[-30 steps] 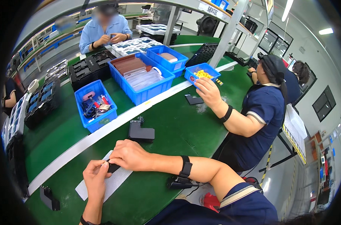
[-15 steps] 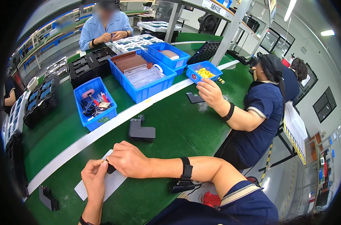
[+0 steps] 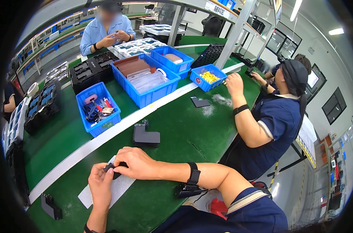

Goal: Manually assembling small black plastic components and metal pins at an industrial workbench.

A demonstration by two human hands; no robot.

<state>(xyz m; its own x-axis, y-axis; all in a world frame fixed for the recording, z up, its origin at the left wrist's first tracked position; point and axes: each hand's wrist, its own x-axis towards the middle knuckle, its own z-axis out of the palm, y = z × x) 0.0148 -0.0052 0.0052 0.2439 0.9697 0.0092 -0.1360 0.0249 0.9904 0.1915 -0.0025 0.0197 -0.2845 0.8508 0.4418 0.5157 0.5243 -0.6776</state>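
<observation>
A small dark flat part (image 3: 108, 167) is pinched between my two hands, most of it hidden by fingers. My left hand (image 3: 100, 184) grips its near end between thumb and fingers. From the right, my right hand (image 3: 136, 163) closes on it with bent fingers. Beneath both hands lies a pale white sheet (image 3: 122, 189) on the green table. Just beyond my right hand sits a stack of black L-shaped parts (image 3: 148, 138). More black angled parts (image 3: 51, 207) rest at the lower left.
A white strip (image 3: 79, 152) crosses the green table. Behind it stand a blue bin of tools (image 3: 89, 123), a bin of clear and brown sheets (image 3: 145, 100) and a bin of yellow pieces (image 3: 199, 86). A co-worker (image 3: 279, 110) sits on the right, another person (image 3: 105, 31) opposite.
My fingers have shifted slightly, and more of the dark part shows between them. The right co-worker's hand has moved right, away from the black piece on the table.
</observation>
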